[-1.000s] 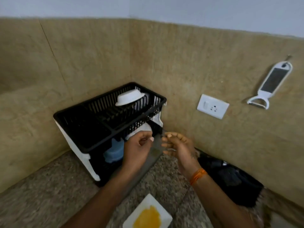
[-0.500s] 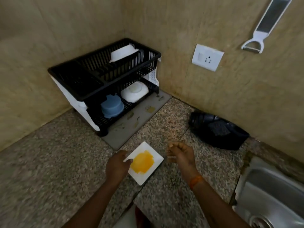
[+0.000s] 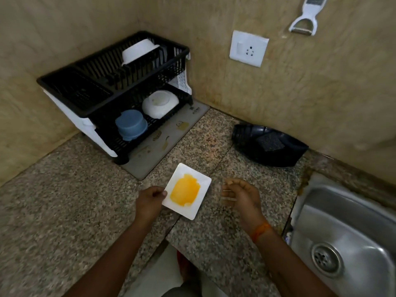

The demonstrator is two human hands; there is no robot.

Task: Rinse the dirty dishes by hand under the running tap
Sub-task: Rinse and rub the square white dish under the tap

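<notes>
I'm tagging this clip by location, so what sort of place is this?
Most likely a home kitchen: a granite counter with a steel sink, a black dish rack holding bowls, and a peeler hanging on the wall.

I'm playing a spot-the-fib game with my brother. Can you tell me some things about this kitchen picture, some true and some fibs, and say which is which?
1. The left hand pinches a corner of the white square plate. True.
2. The smear on the plate is green. False: it is yellow-orange.
3. The blue container sits on the lower shelf of the black dish rack, beside a white bowl. True.
4. The steel sink is to the person's left. False: it is on the right.
5. The right hand holds the plate too. False: it is beside the plate, apart from it.
</notes>
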